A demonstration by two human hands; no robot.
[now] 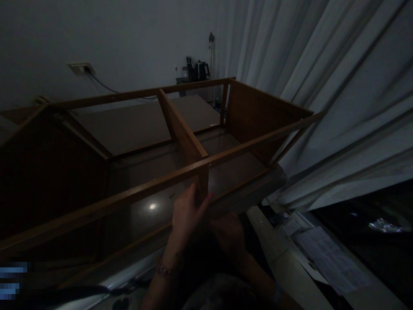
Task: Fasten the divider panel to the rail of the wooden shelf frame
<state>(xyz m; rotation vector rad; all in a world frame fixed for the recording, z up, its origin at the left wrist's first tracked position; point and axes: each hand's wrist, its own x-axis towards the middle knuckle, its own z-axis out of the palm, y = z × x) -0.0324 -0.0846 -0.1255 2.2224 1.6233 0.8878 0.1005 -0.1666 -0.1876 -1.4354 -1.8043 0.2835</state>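
Note:
A wooden cabinet frame point(251, 142) lies open side up in a dim room, split by a middle divider point(182, 129). My left hand point(189, 217), with a bracelet at the wrist, reaches up to the divider's near end below the front rail point(135, 191). Its fingers are wrapped around that short upright piece. My right hand point(227, 234) sits just to the right and lower, under the frame's near edge. It is in deep shadow and its fingers do not show.
Pale curtains point(338, 94) hang at the right, close to the frame's end. A kettle and a coffee maker point(196, 69) stand on a small table at the back wall. A wall socket point(80, 68) has a cable. Printed sheets point(325, 254) lie on a board at lower right.

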